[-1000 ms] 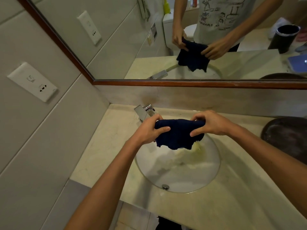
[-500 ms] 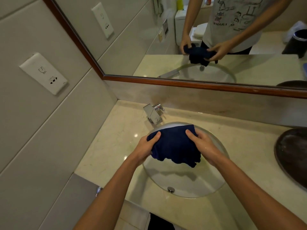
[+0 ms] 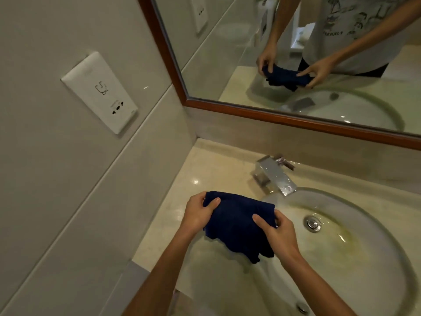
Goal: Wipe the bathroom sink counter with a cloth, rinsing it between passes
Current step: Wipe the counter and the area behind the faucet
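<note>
While the chrome square faucet (image 3: 274, 176) is giving no water that I can see, the left hand (image 3: 197, 215) and the right hand (image 3: 276, 236) are each gripping one end of the dark blue cloth (image 3: 239, 225), holding it above the white oval sink basin's (image 3: 355, 254) left rim. I judge the cream marble counter (image 3: 205, 179), left of the basin, is still waiting for wiping.
</note>
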Demonstrator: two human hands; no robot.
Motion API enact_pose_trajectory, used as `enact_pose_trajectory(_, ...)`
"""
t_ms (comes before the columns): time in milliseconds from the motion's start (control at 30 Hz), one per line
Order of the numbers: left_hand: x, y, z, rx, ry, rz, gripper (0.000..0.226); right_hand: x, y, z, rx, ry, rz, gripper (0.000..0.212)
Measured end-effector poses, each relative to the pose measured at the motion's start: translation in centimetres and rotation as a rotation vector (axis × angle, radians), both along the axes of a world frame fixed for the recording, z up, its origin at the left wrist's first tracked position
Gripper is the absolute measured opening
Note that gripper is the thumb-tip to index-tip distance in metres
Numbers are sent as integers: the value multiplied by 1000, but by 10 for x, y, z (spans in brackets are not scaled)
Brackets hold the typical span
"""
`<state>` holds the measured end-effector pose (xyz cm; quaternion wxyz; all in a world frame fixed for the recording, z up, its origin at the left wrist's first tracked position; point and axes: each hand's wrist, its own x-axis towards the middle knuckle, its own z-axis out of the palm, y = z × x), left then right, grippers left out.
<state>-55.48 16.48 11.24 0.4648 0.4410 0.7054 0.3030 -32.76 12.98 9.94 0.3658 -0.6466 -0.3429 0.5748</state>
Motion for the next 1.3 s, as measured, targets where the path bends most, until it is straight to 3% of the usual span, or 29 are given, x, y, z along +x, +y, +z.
enact_pose_trajectory(233, -85, 107, 26, 49, 211, -97, 20, -92, 78, 23, 39, 116, -49, 28)
enact_pose_trajectory(300, -99, 157, 34, 76, 287, -122, 48, -102, 128, 33, 68, 79, -45, 58)
enact_pose_trajectory(367, -105, 185, 31, 88, 395, -147, 66, -96, 167, 43, 100, -111, -38, 88)
enact_pose_trajectory(567, -82, 167, -43, 205, 548, -123, 45, -41, 163, 27, 419, -692, 90, 49)
enact_pose_trajectory(700, -57, 188, -80, 287, 620, -167, 48, -3, 162, -1, 416, -986, 331, 49)
enact_pose_trajectory(900, -71, 243, -136, 365, 825, -221, 64, 8, 161, -16, 501, -1060, 445, 57)
enact_pose_trajectory(1133, -64, 247, -164, 445, 834, -183, 59, 5, 163, -21, 492, -1063, 455, 38)
enact_pose_trajectory(1300, -3, 225, -158, 435, 780, -324, 62, 5, 161, -20, 487, -1068, 456, 38)
